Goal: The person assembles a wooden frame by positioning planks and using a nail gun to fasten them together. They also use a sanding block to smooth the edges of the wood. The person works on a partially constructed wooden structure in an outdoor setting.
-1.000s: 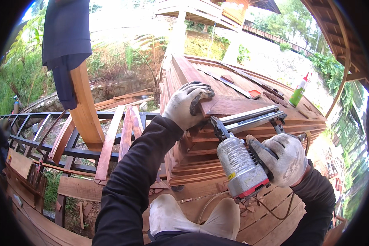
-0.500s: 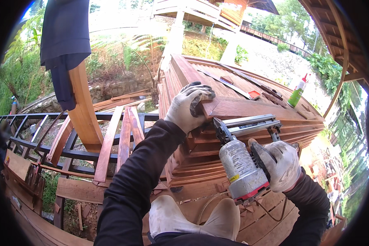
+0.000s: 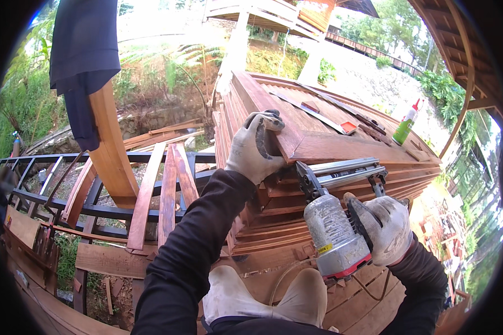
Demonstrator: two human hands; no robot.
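My left hand (image 3: 251, 148), in a pale glove with a dark worn patch, is closed around the near-left corner of a reddish-brown wooden frame (image 3: 341, 147). Its boards meet there in a mitred joint. My right hand (image 3: 387, 228), also gloved, is wrapped around the handle of a grey metal nail gun (image 3: 331, 233) with a red-edged cap. The gun's dark nose points up against the front edge of the frame, just right of my left hand. Its silver magazine (image 3: 349, 170) runs rightward along that edge. I cannot tell whether the nose presses on the wood.
Beneath lie more stacked frames (image 3: 279, 234). On top rest a hand saw (image 3: 304, 110) with an orange handle, dark tools, and a green-white bottle (image 3: 405, 127) with a red nozzle. Loose planks (image 3: 146, 198) lie across a black metal framework (image 3: 106, 209) at left. A thin hose (image 3: 369, 291) trails below the gun.
The nail gun and my right hand have moved slightly right and down. My left hand has shifted a little on the corner, its thumb and fingers showing a wider gap.
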